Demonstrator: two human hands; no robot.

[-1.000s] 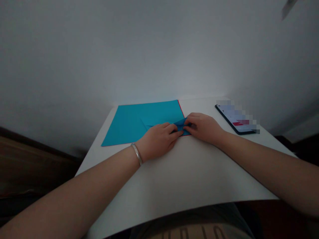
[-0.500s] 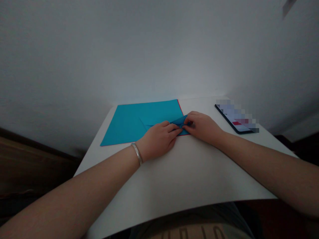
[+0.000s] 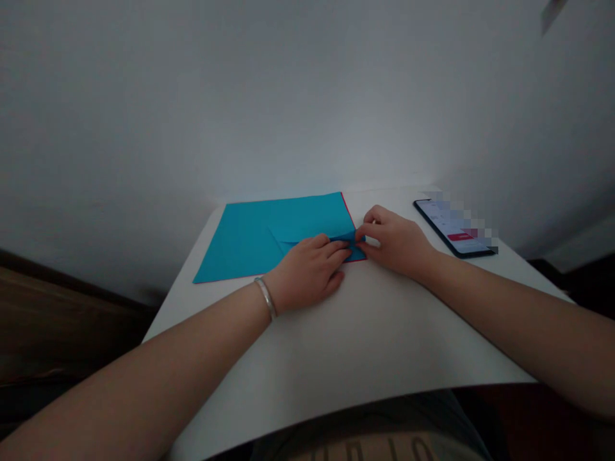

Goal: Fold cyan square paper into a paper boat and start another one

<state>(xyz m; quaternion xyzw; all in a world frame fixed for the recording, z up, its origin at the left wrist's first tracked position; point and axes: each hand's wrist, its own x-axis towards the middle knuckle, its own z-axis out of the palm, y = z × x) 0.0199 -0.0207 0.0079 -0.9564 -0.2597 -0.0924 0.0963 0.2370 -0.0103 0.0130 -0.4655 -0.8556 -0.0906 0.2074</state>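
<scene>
A sheet of blue paper (image 3: pixel 259 234) with a thin red edge lies on the white table (image 3: pixel 365 346), and its near right corner is folded into a small flap (image 3: pixel 346 238). My left hand (image 3: pixel 307 272), with a silver bangle on the wrist, rests on the paper and its fingers press down on the flap. My right hand (image 3: pixel 396 243) pinches the flap's right tip between thumb and fingers. The part of the fold under my fingers is hidden.
A smartphone (image 3: pixel 454 227) with its screen lit lies at the table's far right. A pale wall rises just behind the table. Dark floor shows to the left and right of the table, and my lap at its near edge.
The raised flap has been pressed flatter against the sheet. My right hand has shifted slightly right with its fingers lifted a little. My left hand stays where it was.
</scene>
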